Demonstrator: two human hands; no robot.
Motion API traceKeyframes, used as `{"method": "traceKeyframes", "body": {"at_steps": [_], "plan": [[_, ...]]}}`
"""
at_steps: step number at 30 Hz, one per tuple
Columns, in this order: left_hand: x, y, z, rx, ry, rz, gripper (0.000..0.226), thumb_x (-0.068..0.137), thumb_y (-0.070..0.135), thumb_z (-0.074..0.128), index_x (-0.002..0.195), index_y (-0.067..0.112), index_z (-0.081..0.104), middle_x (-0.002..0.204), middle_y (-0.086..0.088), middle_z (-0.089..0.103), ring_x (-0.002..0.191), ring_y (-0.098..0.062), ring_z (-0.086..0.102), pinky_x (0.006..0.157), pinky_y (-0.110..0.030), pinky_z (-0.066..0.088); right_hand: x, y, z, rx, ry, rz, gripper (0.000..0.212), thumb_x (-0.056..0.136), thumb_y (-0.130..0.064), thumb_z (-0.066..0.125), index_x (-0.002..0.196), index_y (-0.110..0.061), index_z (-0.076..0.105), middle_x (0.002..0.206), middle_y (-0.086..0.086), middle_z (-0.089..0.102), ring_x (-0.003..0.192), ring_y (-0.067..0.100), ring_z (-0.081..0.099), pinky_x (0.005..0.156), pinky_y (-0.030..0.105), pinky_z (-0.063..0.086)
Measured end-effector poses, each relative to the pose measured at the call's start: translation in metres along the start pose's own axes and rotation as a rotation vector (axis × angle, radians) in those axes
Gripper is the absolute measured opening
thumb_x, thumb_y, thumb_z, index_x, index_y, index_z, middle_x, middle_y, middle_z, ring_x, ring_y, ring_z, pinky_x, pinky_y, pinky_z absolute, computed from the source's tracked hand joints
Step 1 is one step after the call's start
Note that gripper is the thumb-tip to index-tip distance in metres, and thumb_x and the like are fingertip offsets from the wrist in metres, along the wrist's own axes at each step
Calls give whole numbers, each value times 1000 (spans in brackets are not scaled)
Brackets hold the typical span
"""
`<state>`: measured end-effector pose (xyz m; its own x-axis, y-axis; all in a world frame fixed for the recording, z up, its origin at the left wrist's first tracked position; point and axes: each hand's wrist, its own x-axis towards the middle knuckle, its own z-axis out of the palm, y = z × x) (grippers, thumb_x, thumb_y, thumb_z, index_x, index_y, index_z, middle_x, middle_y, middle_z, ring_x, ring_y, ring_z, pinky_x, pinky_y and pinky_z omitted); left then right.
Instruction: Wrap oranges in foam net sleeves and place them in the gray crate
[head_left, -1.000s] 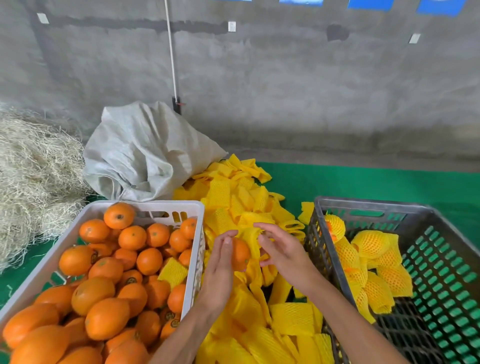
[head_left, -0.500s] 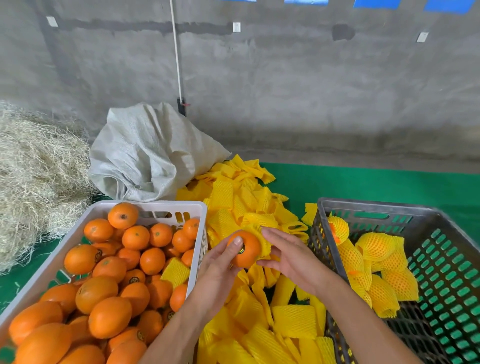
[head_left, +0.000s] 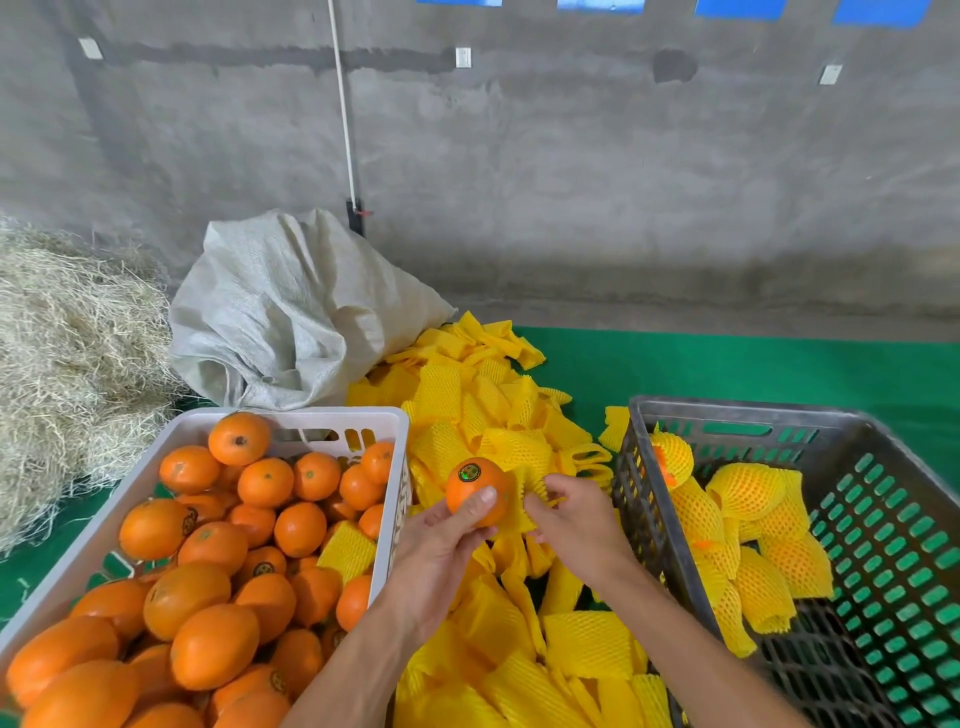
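My left hand (head_left: 441, 551) grips an orange (head_left: 474, 488) with a round sticker on top, held over the heap of yellow foam net sleeves (head_left: 483, 431). Against the orange's right side my right hand (head_left: 576, 519) pinches one yellow foam sleeve (head_left: 524, 493). The sleeve's mouth touches the fruit and covers only its right edge. On the right stands the gray crate (head_left: 727, 415) with several wrapped oranges (head_left: 748, 488) along its left side. The white crate (head_left: 322, 418) on the left is full of bare oranges (head_left: 208, 551).
A grey woven sack (head_left: 291, 317) lies behind the white crate, straw (head_left: 67, 358) is piled at far left, and a concrete wall stands behind. Green matting (head_left: 727, 364) covers the surface. One loose sleeve lies among the bare oranges.
The orange has turned so its sticker faces up and has risen slightly. My right hand has brought a foam sleeve against its right side.
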<state>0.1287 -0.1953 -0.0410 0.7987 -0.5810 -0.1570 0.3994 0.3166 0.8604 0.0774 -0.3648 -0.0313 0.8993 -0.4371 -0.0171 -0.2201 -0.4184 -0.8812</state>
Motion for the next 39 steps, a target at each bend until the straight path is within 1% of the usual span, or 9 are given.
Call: {"method": "traceKeyframes", "body": {"at_steps": [3, 6, 12, 16, 21, 27, 30, 36, 39], "plan": [[-2, 0, 1, 75, -55, 39, 61, 69, 52, 91, 115, 15, 79, 127, -11, 72, 120, -21, 67, 100, -36, 53, -2, -6, -3, -438, 135, -125, 29, 95, -35, 67, 86, -9, 60, 86, 1, 60, 78, 19, 56, 70, 43, 49], [-7, -4, 5, 148, -111, 26, 67, 67, 63, 87, 119, 20, 78, 131, -5, 71, 125, -20, 64, 108, -42, 50, -8, -10, 3, -594, 114, -214, 24, 92, -32, 70, 103, -14, 59, 102, 0, 59, 90, 24, 61, 71, 39, 51], [-7, -3, 7, 138, -83, -31, 66, 78, 49, 83, 124, 3, 73, 129, -12, 71, 126, -26, 64, 109, -49, 50, -7, -4, 3, -311, 2, -255, 18, 89, -28, 76, 94, -12, 67, 91, -1, 65, 80, 17, 61, 71, 40, 53], [-5, 1, 4, 153, 43, -31, 68, 74, 54, 82, 120, 5, 75, 120, -9, 75, 119, -22, 68, 104, -47, 55, -4, 0, 9, -142, -34, -233, 7, 93, -25, 74, 88, -25, 69, 81, -11, 68, 75, 3, 61, 62, 19, 47], [0, 6, 0, 29, 112, -47, 63, 77, 43, 82, 125, 3, 71, 123, -11, 74, 121, -23, 68, 109, -46, 50, 0, -6, 14, 476, 60, 134, 13, 94, -19, 74, 96, -6, 74, 89, 6, 78, 91, 23, 75, 71, 28, 61], [0, -3, 5, 68, 51, -101, 65, 66, 46, 90, 111, 2, 77, 118, -9, 76, 115, -19, 71, 97, -38, 59, 5, -9, 1, 1144, 35, 587, 29, 94, -11, 71, 120, 1, 64, 113, 19, 74, 104, 26, 72, 76, 34, 57], [-2, 0, 5, -32, -16, -126, 53, 73, 45, 86, 116, 15, 79, 127, -10, 73, 121, -22, 68, 96, -38, 59, 8, -11, -4, 1165, -8, 656, 32, 95, -14, 70, 123, -1, 63, 114, 21, 72, 98, 25, 72, 69, 33, 58], [0, 13, -1, -477, -64, -261, 98, 65, 54, 91, 141, 2, 59, 143, -23, 59, 131, -37, 60, 100, -51, 56, 6, -18, -4, 1165, -110, 670, 32, 95, -22, 70, 122, -5, 67, 109, 15, 77, 76, 20, 77, 60, 27, 63], [-1, 17, -4, -526, -150, -276, 96, 67, 63, 87, 139, 6, 62, 148, -24, 54, 135, -37, 56, 105, -50, 52, 3, -22, -3, 1088, -104, 665, 35, 92, -25, 73, 121, -7, 67, 109, 14, 77, 80, 22, 77, 55, 27, 60]]}}
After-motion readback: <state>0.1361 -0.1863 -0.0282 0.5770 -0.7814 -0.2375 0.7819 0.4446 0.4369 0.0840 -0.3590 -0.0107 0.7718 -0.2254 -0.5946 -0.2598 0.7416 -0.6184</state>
